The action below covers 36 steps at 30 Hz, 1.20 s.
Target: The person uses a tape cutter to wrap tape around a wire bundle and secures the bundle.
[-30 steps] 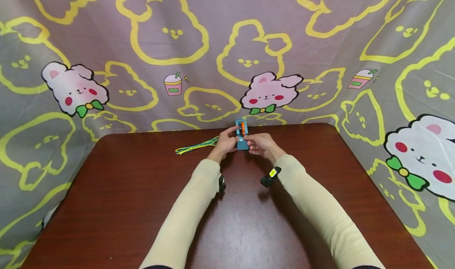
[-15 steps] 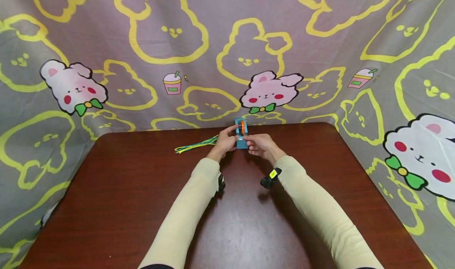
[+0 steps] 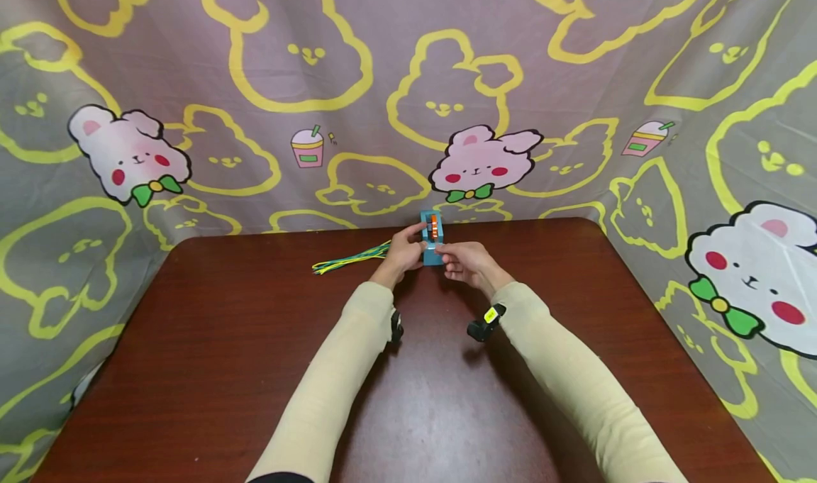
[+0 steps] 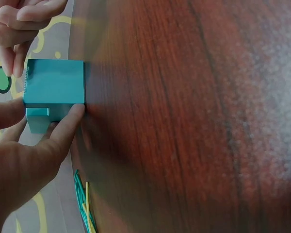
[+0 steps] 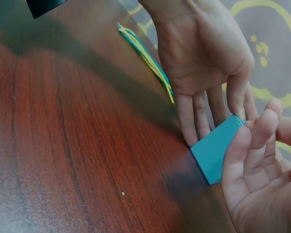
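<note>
A blue-green tape dispenser with an orange roll stands near the table's far edge. My left hand grips its left side; in the left wrist view, thumb and fingers of that left hand are spread along the dispenser. My right hand is at the dispenser's front top edge, thumb and forefinger pinched together there. Closer, in the right wrist view, the fingertips of the right hand meet at the toothed cutter edge, seemingly on the tape's end. The tape itself is barely visible.
A bundle of yellow and green cords lies left of the dispenser, close to the left hand. Behind the table hangs a patterned cloth, which also runs along both sides.
The head view shifts slightly. Both hands keep their places at the tape dispenser, and no clear movement of the roll or the cords shows.
</note>
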### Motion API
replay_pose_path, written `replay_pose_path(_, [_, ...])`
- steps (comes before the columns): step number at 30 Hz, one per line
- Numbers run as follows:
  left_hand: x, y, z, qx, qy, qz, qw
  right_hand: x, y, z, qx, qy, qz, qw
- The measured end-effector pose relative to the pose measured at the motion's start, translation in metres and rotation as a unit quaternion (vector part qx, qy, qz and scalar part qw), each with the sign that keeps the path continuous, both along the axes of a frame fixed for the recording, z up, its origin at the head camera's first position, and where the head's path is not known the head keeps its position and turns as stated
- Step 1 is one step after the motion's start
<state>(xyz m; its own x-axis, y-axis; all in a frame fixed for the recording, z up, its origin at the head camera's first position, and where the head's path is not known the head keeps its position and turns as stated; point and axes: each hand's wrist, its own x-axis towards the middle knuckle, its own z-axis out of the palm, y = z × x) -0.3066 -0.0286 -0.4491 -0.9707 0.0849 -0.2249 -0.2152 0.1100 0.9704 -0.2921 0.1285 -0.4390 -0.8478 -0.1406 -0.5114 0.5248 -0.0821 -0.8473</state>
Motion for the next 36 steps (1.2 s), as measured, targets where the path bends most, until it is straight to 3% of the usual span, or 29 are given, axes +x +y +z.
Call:
replay_pose_path(20, [-0.001,0.001,0.006,-0.001,0.002,-0.012,0.9999,0.008,0.001,0.002,-0.007,0.000,0.004,1.0000])
replay_pose_path(27, [-0.004,0.000,0.005,-0.005,-0.002,-0.015,0.9999,0.011,0.002,0.001,-0.014,0.002,0.002,0.9999])
replay_pose_path(36, [0.000,-0.001,0.003,0.002,-0.006,-0.011,0.9999,0.017,0.000,-0.001,-0.019,0.007,0.006,0.9998])
